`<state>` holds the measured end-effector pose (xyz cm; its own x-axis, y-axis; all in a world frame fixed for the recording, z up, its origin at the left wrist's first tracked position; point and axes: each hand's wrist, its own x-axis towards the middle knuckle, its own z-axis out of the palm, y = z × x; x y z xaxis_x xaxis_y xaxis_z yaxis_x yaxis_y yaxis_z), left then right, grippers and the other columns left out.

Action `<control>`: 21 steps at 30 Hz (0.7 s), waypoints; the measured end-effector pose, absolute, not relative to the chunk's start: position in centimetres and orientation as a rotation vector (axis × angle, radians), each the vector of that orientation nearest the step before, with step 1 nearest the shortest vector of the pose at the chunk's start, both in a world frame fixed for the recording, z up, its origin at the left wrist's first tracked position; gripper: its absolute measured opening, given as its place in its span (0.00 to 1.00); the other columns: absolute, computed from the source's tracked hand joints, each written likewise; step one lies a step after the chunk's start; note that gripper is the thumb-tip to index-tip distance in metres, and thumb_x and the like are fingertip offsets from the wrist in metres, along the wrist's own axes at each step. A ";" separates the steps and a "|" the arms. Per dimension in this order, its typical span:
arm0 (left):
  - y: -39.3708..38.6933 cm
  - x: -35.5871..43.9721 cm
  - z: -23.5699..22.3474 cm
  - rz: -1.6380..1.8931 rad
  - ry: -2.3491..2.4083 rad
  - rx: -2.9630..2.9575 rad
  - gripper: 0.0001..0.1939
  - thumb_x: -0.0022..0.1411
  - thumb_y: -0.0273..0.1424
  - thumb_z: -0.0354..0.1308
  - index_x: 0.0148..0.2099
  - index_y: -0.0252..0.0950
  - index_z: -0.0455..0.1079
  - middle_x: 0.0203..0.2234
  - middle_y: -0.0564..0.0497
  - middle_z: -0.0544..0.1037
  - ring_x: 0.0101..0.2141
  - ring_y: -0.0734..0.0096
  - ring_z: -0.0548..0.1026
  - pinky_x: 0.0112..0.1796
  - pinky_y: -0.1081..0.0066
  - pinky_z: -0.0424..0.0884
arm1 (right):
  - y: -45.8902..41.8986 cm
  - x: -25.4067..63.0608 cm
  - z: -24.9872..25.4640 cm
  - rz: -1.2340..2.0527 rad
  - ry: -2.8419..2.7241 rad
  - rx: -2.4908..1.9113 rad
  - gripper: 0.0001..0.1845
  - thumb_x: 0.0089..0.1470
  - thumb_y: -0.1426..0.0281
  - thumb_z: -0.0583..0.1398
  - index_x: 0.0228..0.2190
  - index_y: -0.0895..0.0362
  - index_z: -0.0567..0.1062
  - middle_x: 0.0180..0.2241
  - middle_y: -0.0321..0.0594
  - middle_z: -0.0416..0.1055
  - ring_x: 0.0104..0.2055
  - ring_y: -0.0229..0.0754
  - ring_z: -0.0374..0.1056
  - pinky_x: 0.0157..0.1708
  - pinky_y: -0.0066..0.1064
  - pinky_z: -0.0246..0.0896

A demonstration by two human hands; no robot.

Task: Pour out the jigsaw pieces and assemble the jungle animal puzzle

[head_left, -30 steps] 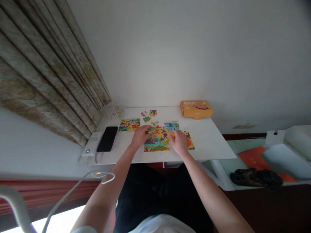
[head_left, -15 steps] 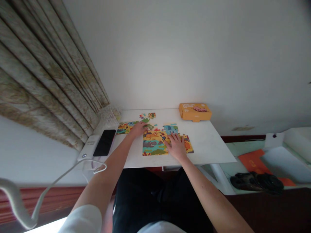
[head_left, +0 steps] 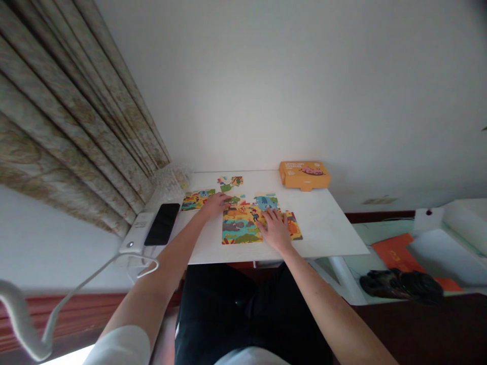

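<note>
A partly assembled jigsaw puzzle (head_left: 240,229) with colourful animals lies on the white table (head_left: 323,223). My right hand (head_left: 276,229) rests flat on its right part, fingers spread, beneath the blue elephant section (head_left: 266,202). At the puzzle's upper left corner, my left hand (head_left: 215,205) has its fingers together on a puzzle piece with a green animal (head_left: 233,201); the fingertips partly cover it. Left of that hand lies a smaller picture card (head_left: 195,200) in similar colours. Several loose puzzle pieces (head_left: 227,187) are scattered farther back, beyond my left hand.
An orange puzzle box (head_left: 304,176) stands at the back right. A black phone (head_left: 162,224) lies on a white box (head_left: 134,233) at the left, near a white cable (head_left: 95,279). A clear bumpy container (head_left: 170,181) sits by the curtain (head_left: 76,96). Black shoes (head_left: 401,285) are at right.
Both hands stay in nearly the same places on the puzzle. The whole view has shifted very slightly, and the left forearm sits a little farther left.
</note>
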<state>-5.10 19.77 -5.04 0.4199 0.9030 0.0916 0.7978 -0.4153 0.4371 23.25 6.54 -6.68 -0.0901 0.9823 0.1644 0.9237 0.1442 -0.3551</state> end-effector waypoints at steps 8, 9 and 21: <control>20.0 -4.4 -5.5 0.466 1.598 2.342 0.16 0.66 0.36 0.60 0.54 0.46 0.80 0.52 0.42 0.78 0.56 0.50 0.76 0.59 0.51 0.70 | 6.4 23.2 -6.5 0.224 -2.078 -1.842 0.27 0.69 0.52 0.51 0.60 0.52 0.72 0.67 0.49 0.64 0.70 0.61 0.55 0.68 0.66 0.36; 20.0 -4.3 -5.5 0.462 1.618 2.342 0.15 0.66 0.36 0.60 0.54 0.45 0.80 0.54 0.42 0.78 0.56 0.50 0.76 0.60 0.50 0.69 | 6.4 23.2 -6.5 0.221 -2.076 -1.843 0.27 0.69 0.52 0.51 0.60 0.52 0.72 0.67 0.48 0.64 0.70 0.61 0.55 0.68 0.66 0.36; 13.4 0.4 -6.0 0.148 1.835 2.387 0.32 0.76 0.46 0.40 0.74 0.36 0.55 0.73 0.39 0.54 0.72 0.52 0.51 0.70 0.42 0.44 | 6.4 23.0 -6.3 0.240 -2.085 -1.875 0.28 0.70 0.52 0.51 0.61 0.53 0.72 0.67 0.48 0.63 0.70 0.59 0.54 0.69 0.64 0.34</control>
<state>0.40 13.41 -6.04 0.2568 0.9665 0.0000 0.9540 -0.2535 0.1601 23.03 6.41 -6.32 -0.0830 0.9884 0.1276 0.9337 0.1218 -0.3367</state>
